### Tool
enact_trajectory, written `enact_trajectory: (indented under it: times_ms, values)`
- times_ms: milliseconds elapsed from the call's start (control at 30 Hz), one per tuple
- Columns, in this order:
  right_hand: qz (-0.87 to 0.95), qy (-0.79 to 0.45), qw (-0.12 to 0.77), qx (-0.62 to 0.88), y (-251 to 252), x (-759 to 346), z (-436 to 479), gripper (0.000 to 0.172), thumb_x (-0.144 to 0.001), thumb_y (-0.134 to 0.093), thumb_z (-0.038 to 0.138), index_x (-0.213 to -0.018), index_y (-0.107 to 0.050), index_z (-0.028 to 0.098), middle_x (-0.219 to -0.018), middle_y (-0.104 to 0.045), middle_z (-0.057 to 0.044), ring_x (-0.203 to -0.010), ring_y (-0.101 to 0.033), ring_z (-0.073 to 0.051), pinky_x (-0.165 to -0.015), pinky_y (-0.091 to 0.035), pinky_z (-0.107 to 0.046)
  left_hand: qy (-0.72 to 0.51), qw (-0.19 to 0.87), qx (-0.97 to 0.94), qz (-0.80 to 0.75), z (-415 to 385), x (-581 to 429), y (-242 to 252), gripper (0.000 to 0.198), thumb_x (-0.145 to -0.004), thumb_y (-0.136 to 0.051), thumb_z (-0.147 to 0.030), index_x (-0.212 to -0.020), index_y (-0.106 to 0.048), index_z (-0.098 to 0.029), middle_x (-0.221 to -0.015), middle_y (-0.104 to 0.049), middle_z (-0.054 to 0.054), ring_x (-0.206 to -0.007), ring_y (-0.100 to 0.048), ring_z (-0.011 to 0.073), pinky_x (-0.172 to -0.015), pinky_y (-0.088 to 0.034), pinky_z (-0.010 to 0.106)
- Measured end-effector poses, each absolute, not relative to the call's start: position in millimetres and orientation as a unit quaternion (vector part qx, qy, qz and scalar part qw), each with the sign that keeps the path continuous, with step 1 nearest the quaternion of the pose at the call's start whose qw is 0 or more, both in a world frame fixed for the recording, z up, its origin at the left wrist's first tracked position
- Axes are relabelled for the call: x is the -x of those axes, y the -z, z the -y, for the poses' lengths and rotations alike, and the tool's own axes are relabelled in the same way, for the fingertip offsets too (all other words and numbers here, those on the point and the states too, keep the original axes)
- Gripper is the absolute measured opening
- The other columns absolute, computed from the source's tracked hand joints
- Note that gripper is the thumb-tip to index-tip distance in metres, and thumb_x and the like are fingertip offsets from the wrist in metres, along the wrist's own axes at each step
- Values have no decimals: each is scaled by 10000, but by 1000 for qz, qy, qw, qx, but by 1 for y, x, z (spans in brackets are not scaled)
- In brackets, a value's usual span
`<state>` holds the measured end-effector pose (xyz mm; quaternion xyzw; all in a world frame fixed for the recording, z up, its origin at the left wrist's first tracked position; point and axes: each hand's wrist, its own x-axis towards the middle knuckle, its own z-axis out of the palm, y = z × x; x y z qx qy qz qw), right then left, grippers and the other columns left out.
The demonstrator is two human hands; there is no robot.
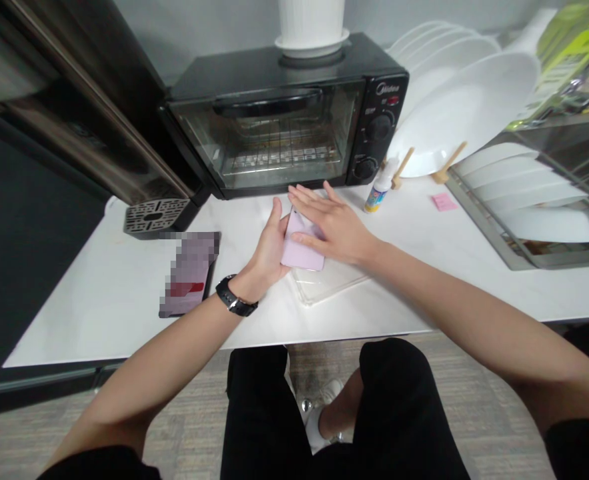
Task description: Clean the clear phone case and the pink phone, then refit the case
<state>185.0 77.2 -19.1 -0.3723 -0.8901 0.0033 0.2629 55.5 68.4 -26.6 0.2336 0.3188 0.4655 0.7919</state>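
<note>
A light purple smartphone lies in my left hand, held from its left side and underneath with the thumb up along the edge. My right hand rests flat over the phone's upper right part, its fingers stretched out and pointing left. Whether anything thin lies under that palm is hidden. Below the phone, a clear flat plastic thing with a pale rim lies on the counter, partly covered by my right forearm. Right of my hands stands a small white spray bottle with a blue and yellow label.
A black toaster oven stands behind my hands, with a white pot on top. On the left are a dispenser's drip tray and a pixelated dark-edged device. White plates, a pink sponge and a sink are right.
</note>
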Motion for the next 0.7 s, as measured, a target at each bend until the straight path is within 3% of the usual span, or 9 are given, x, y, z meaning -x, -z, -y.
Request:
enact_trajectory:
  times_ms: [133, 267, 400, 500, 600, 700]
  values:
    - [942, -28, 217, 253, 15, -180, -66, 568, -691, -298, 498, -1173, -189, 218, -1189, -276, 25, -1109, -187, -97, -958, -39, -298, -486, 787, -292, -243, -76, -47, 32, 461, -722, -273, -472, -920, -487, -114, -855, -548, 68, -826, -497, 175, -750, -380, 299]
    - [948, -20, 205, 241, 12, -182, -64, 468, -735, -246, 451, -1142, -267, 221, -1150, -350, 29, -1093, -220, -67, -956, -28, -275, -525, 758, -303, -241, -83, -38, 33, 468, -729, -247, -472, -959, -456, -122, -892, -533, 56, -863, -477, 169, -778, -356, 304]
    - [905, 14, 243, 350, 18, -188, -76, 543, -727, -250, 471, -1162, -222, 148, -1206, -264, -28, -1118, -164, -131, -940, -22, -373, -472, 781, -323, -253, -77, -44, 29, 477, -721, -257, -481, -972, -454, -125, -896, -534, 72, -862, -479, 200, -746, -373, 337]
    - [887, 22, 259, 383, 24, -189, -84, 600, -700, -270, 501, -1185, -127, 178, -1237, -184, -6, -1133, -87, -170, -919, -26, -437, -417, 802, -332, -269, -71, -50, 27, 477, -713, -275, -487, -923, -488, -117, -848, -552, 82, -826, -499, 203, -724, -388, 332]
    - [894, 21, 265, 361, 26, -187, -84, 666, -678, -303, 513, -1192, -75, 157, -1254, -114, -25, -1136, -36, -173, -923, -38, -427, -415, 798, -346, -265, -70, -51, 28, 472, -708, -280, -493, -902, -498, -122, -825, -562, 73, -810, -508, 194, -719, -392, 321]
    - [898, -2, 279, 341, 22, -183, -78, 747, -658, -336, 523, -1190, -55, 79, -1245, -135, -90, -1133, -88, -156, -944, -57, -365, -451, 780, -359, -244, -73, -50, 29, 474, -713, -275, -489, -934, -480, -124, -838, -560, 69, -807, -508, 189, -723, -388, 322]
